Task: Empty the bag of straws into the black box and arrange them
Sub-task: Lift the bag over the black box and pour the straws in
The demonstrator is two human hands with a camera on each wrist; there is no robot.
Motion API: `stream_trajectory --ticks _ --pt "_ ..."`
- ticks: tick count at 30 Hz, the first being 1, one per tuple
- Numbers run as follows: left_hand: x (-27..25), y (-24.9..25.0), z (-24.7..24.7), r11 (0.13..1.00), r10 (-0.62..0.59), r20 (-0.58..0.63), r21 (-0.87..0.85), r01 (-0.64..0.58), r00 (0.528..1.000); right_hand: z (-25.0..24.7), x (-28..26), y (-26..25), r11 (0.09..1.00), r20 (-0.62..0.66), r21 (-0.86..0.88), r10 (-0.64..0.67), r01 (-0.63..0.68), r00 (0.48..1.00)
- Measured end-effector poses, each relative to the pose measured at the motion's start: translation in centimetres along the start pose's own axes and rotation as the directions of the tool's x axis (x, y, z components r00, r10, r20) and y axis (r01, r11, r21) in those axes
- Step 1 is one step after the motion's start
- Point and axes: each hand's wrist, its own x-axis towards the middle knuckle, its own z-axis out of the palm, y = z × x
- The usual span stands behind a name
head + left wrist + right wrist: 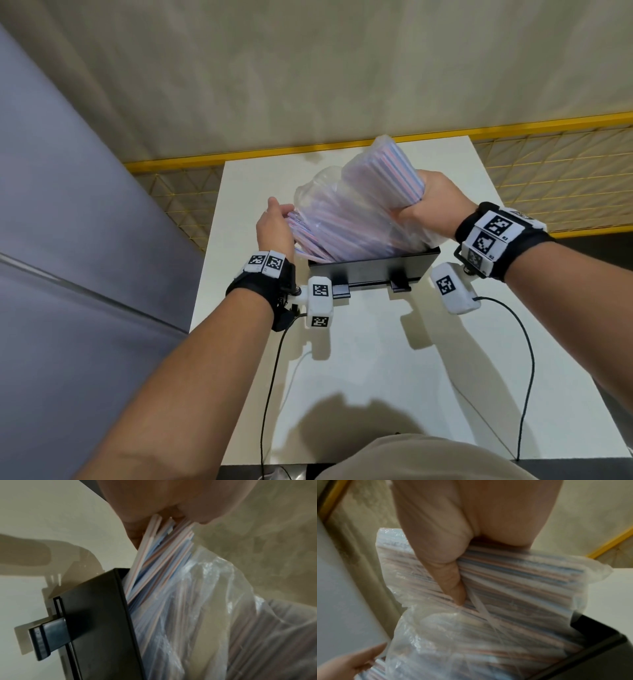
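Forearms with marker wristbands [498, 240], cables trailing over white worktop [376, 359]. Black box [373, 267] mid-worktop. Clear bag [359, 212] of striped straws [322, 236] tilted into box; right hand [435, 202] clenched round its upper end. Left hand [274, 222] seemingly pinching exposed straw ends. Yellow mesh fence [548, 164] behind.

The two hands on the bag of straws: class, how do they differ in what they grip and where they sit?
The right hand grips the raised end of the clear bag, squeezing straws through the plastic; the left hand pinches bare straws sticking out at the lower end. The right hand sits higher and farther from the person than the left hand. Both sit above the black box.
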Motion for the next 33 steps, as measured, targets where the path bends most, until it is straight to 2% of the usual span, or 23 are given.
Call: stream_trajectory --ticks 4,7,9,13,18,23,28,30,33 --pt "0.3 -0.2 -0.5 0.995 -0.053 0.050 -0.076 0.057 0.997 0.2 -0.4 0.0 1.000 -0.001 -0.011 0.012 -0.012 1.000" --pt "0.7 0.0 -0.5 0.981 -0.058 0.037 -0.183 0.064 0.998 0.4 -0.6 -0.1 1.000 -0.029 0.006 0.023 -0.023 0.999" --pt "0.8 0.3 -0.6 0.962 -0.102 0.061 -0.249 0.114 0.993 0.6 -0.7 -0.1 1.000 -0.036 0.013 0.029 -0.028 0.999" --pt "0.1 0.7 -0.2 0.904 -0.195 0.265 -0.324 0.278 0.944 1.5 -1.0 -0.3 0.998 -0.056 0.041 0.043 -0.041 0.997" --pt "-2.2 2.4 1.5 0.943 -0.116 0.394 -0.244 0.226 0.912 2.9 -1.0 -0.5 0.999 -0.060 -0.016 0.027 -0.028 0.998" --pt "-2.4 4.0 2.3 0.959 -0.049 0.357 -0.246 0.144 0.933 2.7 -0.8 -1.1 0.996 -0.109 0.088 0.042 -0.032 0.993" --pt "-0.5 3.2 1.3 0.965 -0.065 0.204 -0.235 0.114 0.977 1.4 -0.5 -1.2 0.999 -0.053 -0.014 0.050 -0.051 0.997" --pt "0.3 2.3 0.8 0.952 -0.124 0.223 -0.249 0.180 0.967 1.0 -0.6 -1.2 0.997 -0.068 0.037 0.068 -0.066 0.995" --pt "0.5 2.1 -0.2 0.918 -0.178 0.338 -0.281 0.280 0.924 0.9 -0.6 -1.2 0.990 -0.068 0.114 0.093 -0.085 0.993"
